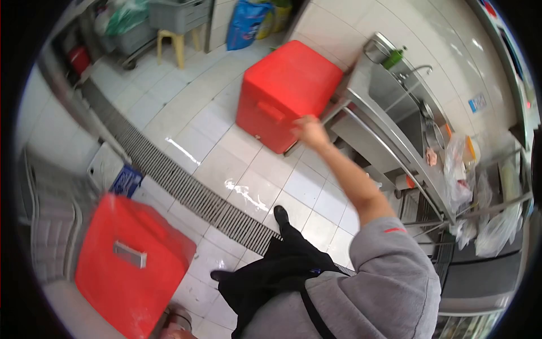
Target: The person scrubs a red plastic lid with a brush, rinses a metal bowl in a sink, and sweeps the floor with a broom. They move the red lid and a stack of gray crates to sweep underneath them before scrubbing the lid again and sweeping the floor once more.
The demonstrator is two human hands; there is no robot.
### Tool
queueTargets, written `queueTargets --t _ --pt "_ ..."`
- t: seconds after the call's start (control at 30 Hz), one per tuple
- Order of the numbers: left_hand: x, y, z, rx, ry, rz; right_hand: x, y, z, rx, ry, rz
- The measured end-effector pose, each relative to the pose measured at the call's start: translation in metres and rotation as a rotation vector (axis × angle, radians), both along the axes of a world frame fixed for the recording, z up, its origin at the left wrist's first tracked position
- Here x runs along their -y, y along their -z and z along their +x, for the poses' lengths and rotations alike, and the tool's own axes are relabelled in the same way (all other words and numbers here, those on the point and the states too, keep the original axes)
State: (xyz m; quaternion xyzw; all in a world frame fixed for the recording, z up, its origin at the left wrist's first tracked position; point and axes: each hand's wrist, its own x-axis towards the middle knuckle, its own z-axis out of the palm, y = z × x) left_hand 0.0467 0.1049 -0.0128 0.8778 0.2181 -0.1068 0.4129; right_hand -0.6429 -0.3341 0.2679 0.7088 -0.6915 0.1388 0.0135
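Observation:
At the lower left a blurred red lid (161, 246) with a metal latch is tilted up. My left hand (176, 332) is at its bottom edge, mostly cut off by the frame, with the fingers hidden behind the red lid. My right arm reaches forward, and my right hand (309, 131), slightly blurred, overlaps the near corner of a large red box (296, 73). The fingers of that hand are loosely apart, with nothing visible in them. The red box stands on the floor beside the sink and has a moulded side grip.
A steel sink counter (389, 144) stands at the right, with a green bottle (394, 57) behind it. A floor drain grate (186, 183) crosses the white tiles. Grey bins, a yellow stool (179, 48) and a blue bag (246, 25) are at the back.

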Motion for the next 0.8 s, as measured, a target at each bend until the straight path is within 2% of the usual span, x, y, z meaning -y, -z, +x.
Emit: queueTargets --t 0.03,0.07,0.1,0.17,0.2,0.23,0.27,0.4,0.53,0.63,0.7,0.77,0.8 --pt "0.014 -0.01 -0.025 -0.001 0.018 -0.013 0.004 0.003 -0.093 -0.096 0.083 -0.193" --pt "0.027 -0.019 -0.05 0.005 0.034 -0.02 -0.012 -0.04 -0.139 0.021 0.275 -0.198" --pt "0.039 -0.028 -0.077 -0.009 0.05 -0.029 -0.015 -0.047 -0.216 0.195 0.476 -0.17" --pt "0.055 -0.046 -0.118 -0.016 0.072 -0.047 -0.04 -0.083 -0.32 0.101 0.757 -0.25" --pt "0.065 -0.055 -0.135 -0.015 0.07 -0.061 -0.05 -0.082 -0.384 0.053 0.891 -0.254" --pt "0.067 -0.068 -0.148 -0.023 0.078 -0.07 -0.056 -0.086 -0.426 -0.015 0.909 -0.224" --pt "0.071 -0.076 -0.157 -0.016 0.077 -0.082 -0.065 -0.083 -0.462 0.034 1.035 -0.12" --pt "0.109 -0.102 -0.195 -0.028 0.124 -0.128 -0.067 -0.065 -0.513 0.062 0.985 -0.049" --pt "0.186 -0.107 -0.264 -0.097 0.172 -0.172 -0.041 -0.057 -0.565 0.062 0.88 -0.012" --pt "0.224 -0.091 -0.258 -0.148 0.348 -0.259 0.0 -0.062 -0.635 0.093 0.854 -0.095" --pt "0.249 -0.084 -0.253 -0.157 0.506 -0.336 0.025 -0.064 -0.677 0.288 0.886 -0.182" --pt "0.266 -0.129 -0.305 -0.172 0.437 -0.243 0.05 -0.054 -0.738 0.361 0.95 -0.151" --pt "0.276 -0.156 -0.334 -0.181 0.402 -0.199 0.061 -0.051 -0.764 0.556 0.89 -0.171"
